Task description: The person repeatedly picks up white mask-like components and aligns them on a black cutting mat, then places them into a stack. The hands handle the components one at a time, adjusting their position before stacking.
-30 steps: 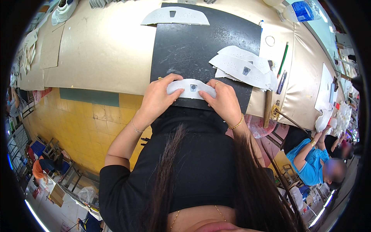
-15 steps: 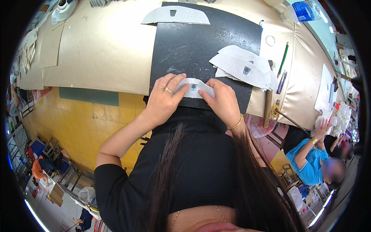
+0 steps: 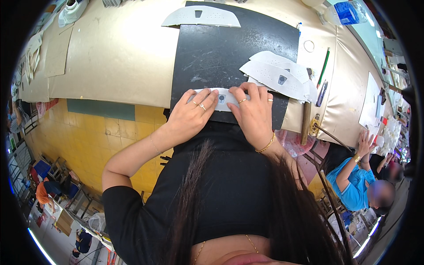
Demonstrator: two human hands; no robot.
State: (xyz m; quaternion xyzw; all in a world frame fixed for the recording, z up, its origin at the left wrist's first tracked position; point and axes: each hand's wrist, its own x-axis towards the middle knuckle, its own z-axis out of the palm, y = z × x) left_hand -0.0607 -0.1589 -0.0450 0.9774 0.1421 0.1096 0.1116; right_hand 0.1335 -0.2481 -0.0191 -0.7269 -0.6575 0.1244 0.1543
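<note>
A small white curved shoe-upper piece (image 3: pixel 229 106) lies on the black board (image 3: pixel 212 53) at its near edge. A grey patch with a dark round-and-stem shape shows in its middle. My left hand (image 3: pixel 190 112) is closed over the left part of the piece, its fingers close together on top and the thumb hidden. My right hand (image 3: pixel 254 110) grips the right end, thumb at the near side and bent fingers across the far side. Both hands cover the ends of the piece.
Several similar white pieces (image 3: pixel 274 76) lie stacked right of my hands; another white piece (image 3: pixel 201 17) rests at the far edge. A green pencil (image 3: pixel 323 66), a pen-like tool (image 3: pixel 322 93) and a wooden handle (image 3: pixel 305 126) lie to the right. A co-worker in blue (image 3: pixel 353 185) sits far right.
The piece was bent up between thumbs and fingers; now it lies flatter on the board. My left fingers have moved onto its top, and my right fingers have spread over its far side.
</note>
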